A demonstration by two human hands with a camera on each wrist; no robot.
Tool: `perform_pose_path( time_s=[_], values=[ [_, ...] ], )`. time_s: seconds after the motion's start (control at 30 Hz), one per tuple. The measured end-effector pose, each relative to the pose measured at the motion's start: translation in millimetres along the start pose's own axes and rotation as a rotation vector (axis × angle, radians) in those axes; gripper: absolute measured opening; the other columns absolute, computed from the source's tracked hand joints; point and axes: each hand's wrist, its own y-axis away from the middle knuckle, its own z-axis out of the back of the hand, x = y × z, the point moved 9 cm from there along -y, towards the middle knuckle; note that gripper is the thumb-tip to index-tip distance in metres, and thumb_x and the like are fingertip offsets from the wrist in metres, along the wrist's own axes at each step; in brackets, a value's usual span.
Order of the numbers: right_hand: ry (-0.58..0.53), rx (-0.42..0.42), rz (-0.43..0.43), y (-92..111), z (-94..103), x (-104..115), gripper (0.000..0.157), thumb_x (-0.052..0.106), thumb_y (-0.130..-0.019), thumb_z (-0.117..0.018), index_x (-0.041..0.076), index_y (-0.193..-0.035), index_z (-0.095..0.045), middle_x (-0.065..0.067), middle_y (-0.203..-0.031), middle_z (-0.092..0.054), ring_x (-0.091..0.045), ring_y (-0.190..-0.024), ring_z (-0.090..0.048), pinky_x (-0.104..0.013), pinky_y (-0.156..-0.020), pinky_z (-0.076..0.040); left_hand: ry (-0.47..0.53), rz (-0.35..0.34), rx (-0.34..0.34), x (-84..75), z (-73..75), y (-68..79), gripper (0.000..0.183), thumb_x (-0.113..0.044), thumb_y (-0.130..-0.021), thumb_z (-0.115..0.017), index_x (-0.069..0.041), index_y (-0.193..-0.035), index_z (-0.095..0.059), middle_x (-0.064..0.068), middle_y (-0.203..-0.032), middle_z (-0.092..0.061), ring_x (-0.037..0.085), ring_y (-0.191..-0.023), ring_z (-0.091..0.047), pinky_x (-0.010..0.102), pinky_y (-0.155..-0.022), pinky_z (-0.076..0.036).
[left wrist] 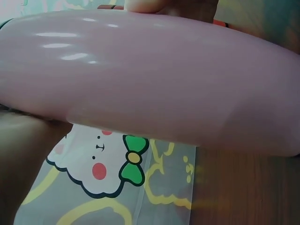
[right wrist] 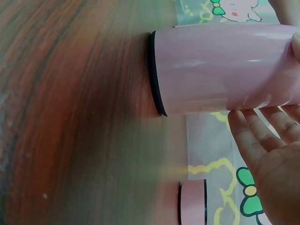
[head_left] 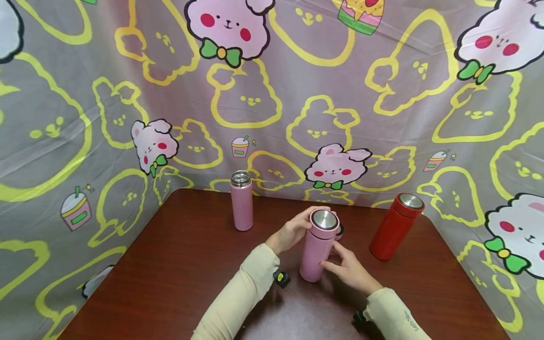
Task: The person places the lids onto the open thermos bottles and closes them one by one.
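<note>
Bottle (head_left: 242, 208), pink, cylindrical, open-topped, stands left of centre on the brown wooden bench (head_left: 170, 255); lower centre, the left hand's (head_left: 293, 231) fingers grip a steel-topped pink cylindrical flask (head_left: 316, 257); the right hand's (head_left: 350, 267) straightish fingers touch its lower body; right, a red cylindrical flask (head_left: 392, 231).

Looks booth-like: cartoon-printed cloth (head_left: 284, 78) hangs around a brown table (head_left: 178, 264).

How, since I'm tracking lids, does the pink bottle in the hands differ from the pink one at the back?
The held bottle has a silver-topped lid on; the back bottle is open at its metal mouth. The held bottle is gripped by the left hand and right hand; the back bottle stands untouched. Both have pink bodies.
</note>
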Motion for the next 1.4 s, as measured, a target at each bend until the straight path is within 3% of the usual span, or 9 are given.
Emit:
perform_pose_path(
  time_s=[0.2,0.3,0.5,0.73,0.83,1.1,1.2,1.4],
  values=[
    [0.011,-0.008,0.014,-0.1,-0.1,0.6,0.05,0.007,-0.084,-0.071,-0.002,-0.127,-0.049,-0.015,-0.114,-0.062,-0.011,-0.103,-0.059,-0.041,-0.086,-0.05,-0.077,0.034,-0.078,-6.0,11.5,8.2,0.059,-0.021,-0.089,-0.038,0.004,-0.142,-0.031,0.021,-0.141,-0.039,0.02,-0.126,-0.041,0.04,-0.105,-0.03],
    [0.012,-0.01,0.011,0.1,-0.1,-0.2,0.05,0.006,-0.083,-0.071,-0.002,-0.127,-0.049,-0.014,-0.113,-0.063,-0.011,-0.102,-0.059,-0.04,-0.086,-0.05,-0.159,0.064,-0.119,-11.4,16.8,13.2,0.058,-0.026,-0.092,-0.047,0.002,-0.141,-0.035,0.017,-0.14,-0.043,0.021,-0.126,-0.041,0.036,-0.102,-0.036],
    [0.007,-0.012,0.002,0.2,-0.1,-0.8,0.051,0.007,-0.083,-0.072,-0.001,-0.128,-0.048,-0.014,-0.112,-0.063,-0.011,-0.101,-0.06,-0.034,-0.086,-0.05,-0.246,0.098,-0.119,-22.1,15.6,18.2,0.059,-0.027,-0.092,-0.059,0.0,-0.14,-0.037,0.016,-0.137,-0.047,0.022,-0.122,-0.047,0.036,-0.096,-0.044],
    [0.017,-0.011,0.018,0.7,-0.2,-0.6,0.051,0.007,-0.084,-0.071,-0.001,-0.129,-0.048,-0.015,-0.113,-0.063,-0.011,-0.102,-0.06,-0.04,-0.085,-0.051,-0.491,0.155,-0.227,-26.8,14.3,19.3,0.061,-0.02,-0.084,-0.072,-0.008,-0.137,-0.044,0.005,-0.128,-0.054,0.016,-0.112,-0.053,0.042,-0.094,-0.044],
    [0.023,-0.014,0.017,1.0,-0.2,-0.8,0.052,0.006,-0.084,-0.071,-0.001,-0.129,-0.047,-0.014,-0.113,-0.063,-0.011,-0.102,-0.06,-0.039,-0.085,-0.051,-0.565,0.168,-0.283,-26.7,13.5,19.4,0.064,-0.022,-0.079,-0.077,-0.011,-0.135,-0.046,0.001,-0.127,-0.054,0.014,-0.111,-0.054,0.036,-0.091,-0.047],
    [0.024,-0.007,0.015,1.4,-1.6,-2.3,0.052,0.008,-0.085,-0.07,-0.002,-0.131,-0.046,-0.013,-0.113,-0.062,-0.011,-0.102,-0.059,-0.039,-0.085,-0.051,-0.598,0.139,-0.35,-25.8,13.3,19.2,0.063,-0.018,-0.076,-0.08,-0.01,-0.13,-0.049,0.0,-0.122,-0.055,0.012,-0.108,-0.055,0.026,-0.087,-0.047],
    [0.02,-0.013,0.019,1.0,-1.9,-14.4,0.052,0.007,-0.085,-0.07,-0.001,-0.131,-0.046,-0.013,-0.113,-0.062,-0.012,-0.102,-0.059,-0.04,-0.085,-0.051,-0.571,0.138,-0.353,-24.3,14.0,18.9,0.064,-0.017,-0.076,-0.08,-0.009,-0.131,-0.049,0.0,-0.122,-0.055,0.012,-0.106,-0.055,0.026,-0.086,-0.047],
    [0.01,-0.026,0.03,0.6,-1.5,-33.4,0.053,0.009,-0.085,-0.07,0.004,-0.132,-0.046,-0.011,-0.113,-0.063,-0.012,-0.103,-0.06,-0.031,-0.086,-0.05,-0.506,0.146,-0.37,-20.7,17.3,18.4,0.061,-0.014,-0.075,-0.081,-0.011,-0.127,-0.05,-0.001,-0.118,-0.057,0.012,-0.103,-0.056,0.027,-0.085,-0.047]
  ],
)
